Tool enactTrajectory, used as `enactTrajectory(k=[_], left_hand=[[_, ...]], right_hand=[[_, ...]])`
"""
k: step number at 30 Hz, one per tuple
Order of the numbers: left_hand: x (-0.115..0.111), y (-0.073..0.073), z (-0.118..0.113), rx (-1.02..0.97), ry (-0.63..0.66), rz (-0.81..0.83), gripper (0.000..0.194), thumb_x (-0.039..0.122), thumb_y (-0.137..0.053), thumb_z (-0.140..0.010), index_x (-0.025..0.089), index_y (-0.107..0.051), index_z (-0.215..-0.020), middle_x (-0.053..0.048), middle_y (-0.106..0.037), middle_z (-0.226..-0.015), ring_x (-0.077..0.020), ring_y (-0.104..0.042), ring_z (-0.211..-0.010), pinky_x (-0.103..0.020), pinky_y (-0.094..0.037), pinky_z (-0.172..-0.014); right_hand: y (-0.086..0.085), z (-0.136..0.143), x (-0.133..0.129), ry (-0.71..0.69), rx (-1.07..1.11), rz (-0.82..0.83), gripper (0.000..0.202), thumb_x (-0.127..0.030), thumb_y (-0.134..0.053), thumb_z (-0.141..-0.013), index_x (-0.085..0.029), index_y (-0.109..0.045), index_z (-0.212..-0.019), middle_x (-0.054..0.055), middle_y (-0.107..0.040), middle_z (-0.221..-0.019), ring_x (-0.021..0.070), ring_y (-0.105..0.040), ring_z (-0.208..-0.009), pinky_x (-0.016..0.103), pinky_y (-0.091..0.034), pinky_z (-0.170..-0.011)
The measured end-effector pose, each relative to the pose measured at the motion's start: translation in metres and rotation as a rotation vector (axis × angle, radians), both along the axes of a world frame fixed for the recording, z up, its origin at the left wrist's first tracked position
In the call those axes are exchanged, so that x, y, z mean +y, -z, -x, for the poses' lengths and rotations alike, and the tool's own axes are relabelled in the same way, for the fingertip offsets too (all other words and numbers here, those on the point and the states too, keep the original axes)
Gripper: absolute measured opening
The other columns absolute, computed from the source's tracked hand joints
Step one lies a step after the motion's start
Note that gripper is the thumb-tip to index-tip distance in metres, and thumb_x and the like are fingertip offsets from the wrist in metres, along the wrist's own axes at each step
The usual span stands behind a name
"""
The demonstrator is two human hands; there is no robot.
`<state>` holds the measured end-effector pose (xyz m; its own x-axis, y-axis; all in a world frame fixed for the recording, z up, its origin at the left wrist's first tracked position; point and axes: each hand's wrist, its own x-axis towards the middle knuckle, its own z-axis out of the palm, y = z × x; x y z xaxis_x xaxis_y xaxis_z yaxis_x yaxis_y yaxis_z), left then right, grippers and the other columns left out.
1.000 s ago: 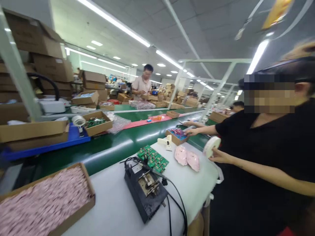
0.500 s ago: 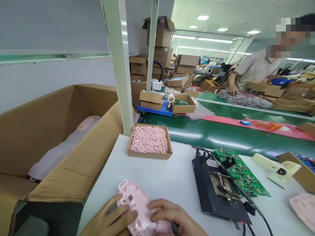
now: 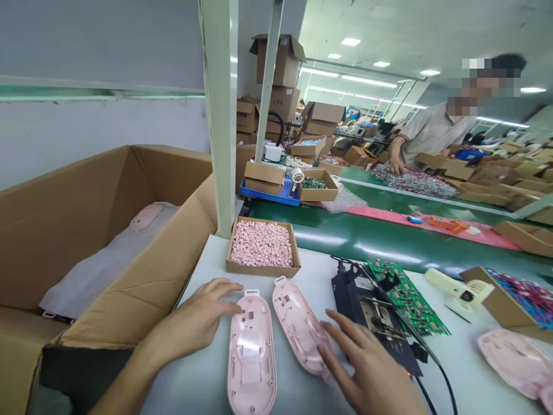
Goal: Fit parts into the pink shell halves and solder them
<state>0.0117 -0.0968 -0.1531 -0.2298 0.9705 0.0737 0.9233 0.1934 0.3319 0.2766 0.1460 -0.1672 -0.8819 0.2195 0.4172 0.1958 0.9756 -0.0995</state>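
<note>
Two long pink plastic shells lie side by side on the white table, their hollow insides facing up. My left hand (image 3: 196,323) has its fingers apart at the upper left edge of the left shell (image 3: 252,357), fingertips touching or just over it. Beside the right shell (image 3: 301,328), which lies at a slant, my right hand (image 3: 367,369) is spread, with its fingertips at that shell's lower right edge. Neither hand grips anything. Beyond the shells sits a shallow cardboard box (image 3: 262,270) full of small pink parts.
A black device (image 3: 360,305) with cables stands right of centre, beside green circuit boards (image 3: 406,297). Farther right are a cream handheld fan (image 3: 458,288) and more pink shells (image 3: 514,357). A large carton (image 3: 142,276) borders the left. A person (image 3: 432,132) works across the green conveyor.
The pink shells held together between my hands now lie apart on the table. Both hands have let go and moved outward. The view has shifted slightly to the right.
</note>
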Motion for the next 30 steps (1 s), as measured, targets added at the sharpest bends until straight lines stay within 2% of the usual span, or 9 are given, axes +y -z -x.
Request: enactTrajectory(k=[3, 6, 9, 13, 15, 18, 23, 27, 30], left_hand=[[0.043, -0.026, 0.013, 0.092, -0.135, 0.032, 0.033, 0.009, -0.043, -0.097, 0.022, -0.070, -0.110, -0.007, -0.068, -0.116, -0.0227, -0.064, -0.110, -0.040, -0.053, -0.098], [0.099, -0.037, 0.029, 0.182, -0.215, 0.057, 0.023, 0.015, -0.049, -0.098, 0.015, -0.072, -0.099, -0.012, -0.068, -0.108, -0.0279, -0.063, -0.111, -0.047, -0.050, -0.101], [0.135, -0.032, 0.042, 0.202, -0.283, 0.106, 0.013, 0.020, -0.060, -0.096, 0.012, -0.070, -0.099, -0.011, -0.069, -0.107, -0.0255, -0.064, -0.110, -0.047, -0.052, -0.100], [0.145, -0.021, 0.052, 0.180, -0.350, 0.107, 0.018, 0.030, -0.064, -0.097, 0.012, -0.068, -0.099, -0.008, -0.069, -0.106, -0.0217, -0.066, -0.105, -0.045, -0.055, -0.096], [0.141, -0.019, 0.054, 0.153, -0.327, 0.062, 0.018, 0.030, -0.064, -0.097, 0.012, -0.068, -0.099, -0.008, -0.069, -0.109, -0.0222, -0.064, -0.108, -0.046, -0.053, -0.099], [0.130, -0.022, 0.053, 0.091, -0.296, -0.034, 0.013, 0.025, -0.063, -0.096, 0.013, -0.069, -0.098, -0.009, -0.069, -0.111, -0.0229, -0.063, -0.111, -0.046, -0.050, -0.102], [0.086, -0.026, 0.042, -0.090, -0.352, -0.223, 0.017, 0.017, -0.057, -0.090, 0.020, -0.073, -0.096, -0.005, -0.074, -0.098, -0.0215, -0.068, -0.095, -0.034, -0.051, -0.087], [0.045, -0.012, 0.021, -0.280, -0.280, -0.327, 0.020, 0.014, -0.055, -0.089, 0.021, -0.074, -0.093, 0.000, -0.074, -0.097, -0.0148, -0.068, -0.089, -0.025, -0.050, -0.079], [0.032, 0.009, 0.007, -0.400, -0.168, -0.331, 0.021, 0.014, -0.056, -0.091, 0.022, -0.075, -0.093, 0.001, -0.074, -0.098, -0.0128, -0.067, -0.090, -0.023, -0.051, -0.077]], right_hand=[[-0.046, 0.050, 0.007, 0.051, -0.031, -0.047, 0.032, -0.041, -0.044, -0.102, -0.026, -0.070, -0.113, 0.009, -0.073, -0.113, 0.0270, -0.071, -0.094, 0.040, -0.061, -0.071], [-0.071, 0.127, 0.019, 0.014, -0.256, 0.066, 0.032, -0.026, -0.040, -0.103, -0.023, -0.071, -0.109, 0.009, -0.072, -0.108, 0.0247, -0.068, -0.101, 0.035, -0.055, -0.077], [-0.066, 0.192, 0.027, -0.099, -0.345, 0.084, 0.019, -0.021, -0.056, -0.096, -0.023, -0.073, -0.105, 0.007, -0.072, -0.106, 0.0210, -0.068, -0.103, 0.030, -0.052, -0.083], [-0.041, 0.227, 0.032, -0.147, -0.387, 0.101, 0.018, -0.027, -0.060, -0.098, -0.016, -0.070, -0.107, 0.006, -0.071, -0.105, 0.0193, -0.067, -0.102, 0.038, -0.054, -0.093], [-0.035, 0.229, 0.034, -0.156, -0.376, 0.114, 0.019, -0.028, -0.059, -0.099, -0.015, -0.070, -0.108, 0.006, -0.071, -0.105, 0.0190, -0.067, -0.102, 0.041, -0.054, -0.095], [-0.039, 0.221, 0.039, -0.170, -0.326, 0.144, 0.019, -0.021, -0.057, -0.098, -0.016, -0.074, -0.104, 0.008, -0.073, -0.103, 0.0191, -0.067, -0.104, 0.035, -0.051, -0.096], [-0.045, 0.162, 0.035, -0.179, -0.191, 0.230, 0.025, -0.020, -0.053, -0.097, -0.021, -0.077, -0.102, 0.006, -0.076, -0.105, 0.0183, -0.070, -0.100, 0.028, -0.051, -0.092], [-0.012, 0.098, 0.020, -0.222, -0.078, 0.291, 0.021, -0.022, -0.055, -0.098, -0.023, -0.075, -0.101, 0.003, -0.077, -0.102, 0.0169, -0.073, -0.090, 0.027, -0.057, -0.084], [0.022, 0.079, 0.014, -0.244, -0.045, 0.272, 0.020, -0.019, -0.055, -0.098, -0.023, -0.075, -0.102, 0.005, -0.077, -0.100, 0.0194, -0.073, -0.091, 0.031, -0.059, -0.082]])
